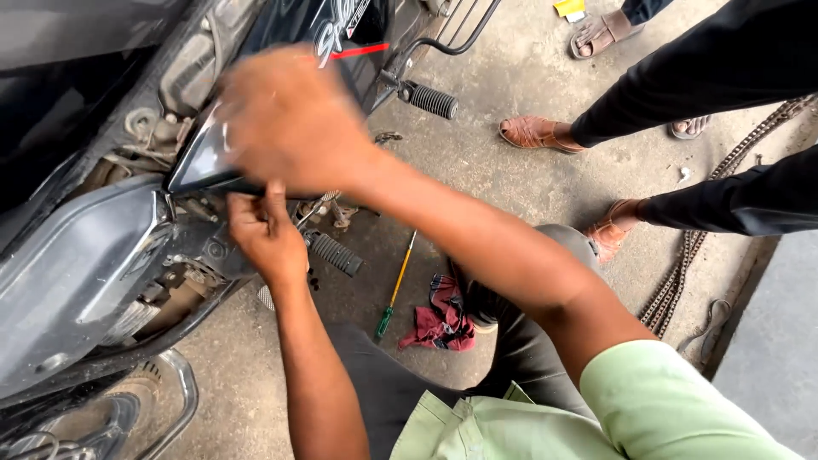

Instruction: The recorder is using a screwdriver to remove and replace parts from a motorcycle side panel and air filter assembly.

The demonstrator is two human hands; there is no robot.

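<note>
Yellow package (569, 8), floor, top edge.

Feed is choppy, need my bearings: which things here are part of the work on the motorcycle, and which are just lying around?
In hand:
left hand
right hand
black side panel
motorcycle

Lying about:
screwdriver
red rag
chain

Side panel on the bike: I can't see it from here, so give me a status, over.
Right hand flat on black side panel, blurred. Left hand pinching at panel's lower edge. Footpeg close by left hand; screwdriver and red rag on floor.
</note>
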